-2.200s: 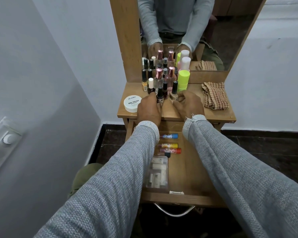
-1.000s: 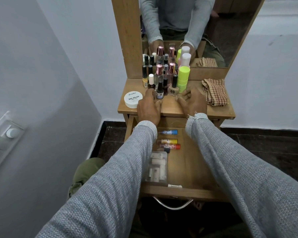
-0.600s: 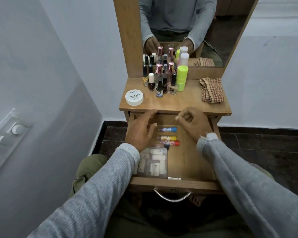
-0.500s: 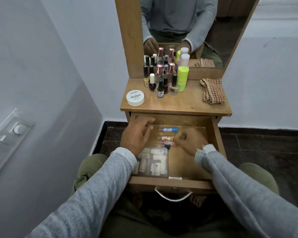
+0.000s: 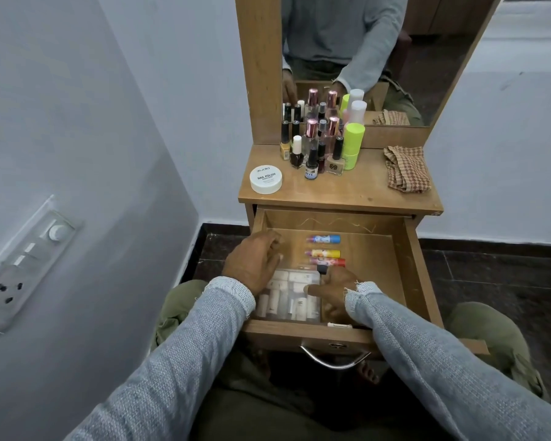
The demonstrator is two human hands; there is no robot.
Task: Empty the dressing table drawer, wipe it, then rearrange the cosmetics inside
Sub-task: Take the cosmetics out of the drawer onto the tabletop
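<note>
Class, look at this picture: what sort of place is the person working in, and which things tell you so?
Probably a bedroom or dressing corner at home. A small wooden dressing table with a mirror stands against the wall, nail polish bottles clustered on top, and lip balm sticks lie in its open drawer.

We are seeing the left hand covering the near-left corner of the clear box, its fingertips blurring. The right hand is hiding its own fingers beside that box. A dark item is peeking out, too small to identify. Labels on the tubes are blurring.
</note>
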